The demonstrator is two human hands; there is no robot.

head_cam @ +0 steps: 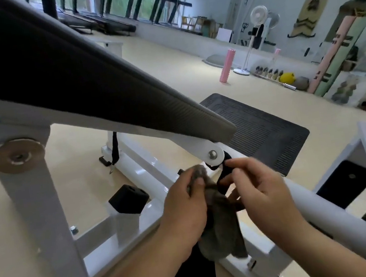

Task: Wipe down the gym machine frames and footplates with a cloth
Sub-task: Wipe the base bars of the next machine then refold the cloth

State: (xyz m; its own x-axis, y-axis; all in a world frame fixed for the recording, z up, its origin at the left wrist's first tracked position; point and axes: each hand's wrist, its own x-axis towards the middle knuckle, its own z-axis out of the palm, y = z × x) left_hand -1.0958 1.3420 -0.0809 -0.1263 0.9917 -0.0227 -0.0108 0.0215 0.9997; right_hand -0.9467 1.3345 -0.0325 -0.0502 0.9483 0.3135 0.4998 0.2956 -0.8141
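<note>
Probably midway: my left hand (185, 207) clutches the grey cloth (222, 228) at the white frame (138, 167), my right hand (265, 192) pinches a black fitting (226, 170), and the footplate (260, 131) likely remains.

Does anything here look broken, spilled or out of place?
Nothing looks damaged or spilled. Only a black strap dangles loose from the white frame, and a pink foam roller stands alone on the open floor.

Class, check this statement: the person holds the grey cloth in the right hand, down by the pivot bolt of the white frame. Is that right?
Not quite. The head view shows the grey cloth in the left hand, not the right; the right hand pinches a black part instead. The rest holds: the cloth is down by the pivot bolt of the white frame.
</note>
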